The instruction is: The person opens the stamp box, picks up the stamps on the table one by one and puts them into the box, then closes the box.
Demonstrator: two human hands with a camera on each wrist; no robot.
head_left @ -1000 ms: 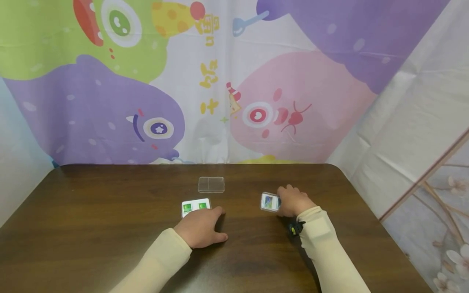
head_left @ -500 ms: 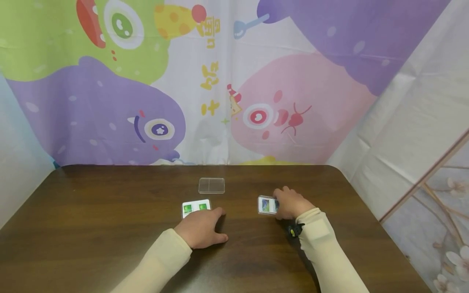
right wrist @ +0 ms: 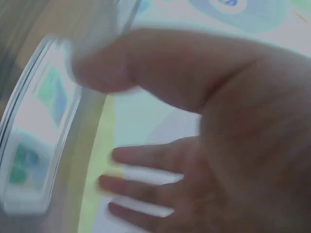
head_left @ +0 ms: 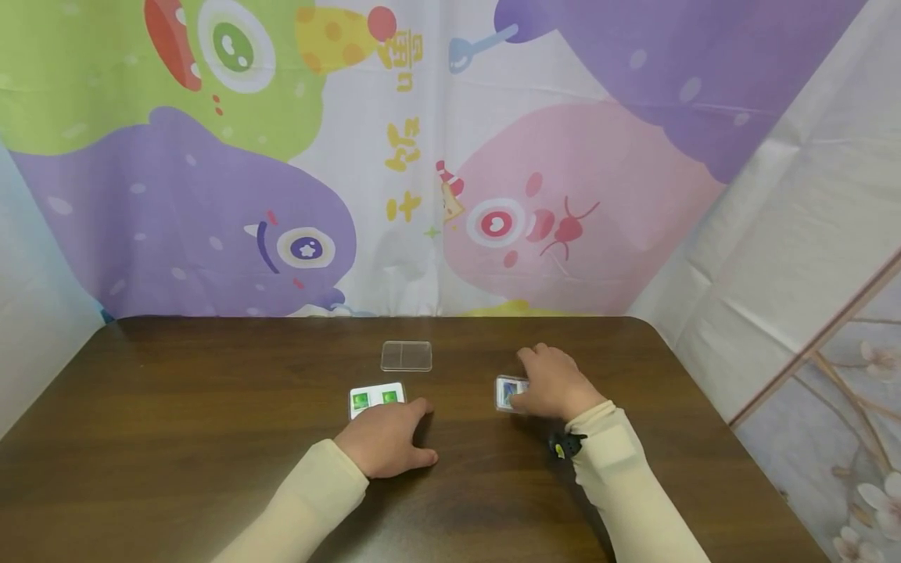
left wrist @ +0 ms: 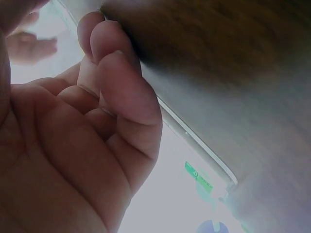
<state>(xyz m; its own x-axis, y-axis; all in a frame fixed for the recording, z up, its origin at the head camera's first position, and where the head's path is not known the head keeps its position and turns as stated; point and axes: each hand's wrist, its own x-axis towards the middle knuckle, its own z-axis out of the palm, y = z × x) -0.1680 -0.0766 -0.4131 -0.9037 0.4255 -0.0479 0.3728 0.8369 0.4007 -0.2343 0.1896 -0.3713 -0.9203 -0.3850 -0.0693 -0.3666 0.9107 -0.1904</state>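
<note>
In the head view a thin clear case (head_left: 373, 392) lies left of centre, showing a white face with two green pictures. My left hand (head_left: 387, 442) lies over its near edge, thumb pointing right; in the left wrist view its fingers (left wrist: 129, 87) are loosely bent against the bright case (left wrist: 167, 204). Right of centre lies another clear case (head_left: 504, 392) with blue-green pictures, partly hidden by my right hand (head_left: 559, 383). The right wrist view has that case (right wrist: 41, 126) left of the thumb, with a gap, the fingers spread and nothing held.
A flat transparent plastic piece (head_left: 406, 356) with a line across it lies farther back on the brown table (head_left: 190, 422). Behind the table hangs a cartoon-print cloth (head_left: 394, 266). A pale cloth (head_left: 767, 258) borders the right side.
The right hand slid its case slightly left and nearer, then loosened its fingers, which now extend forward beside the case. My left hand and its case have stayed in place.
</note>
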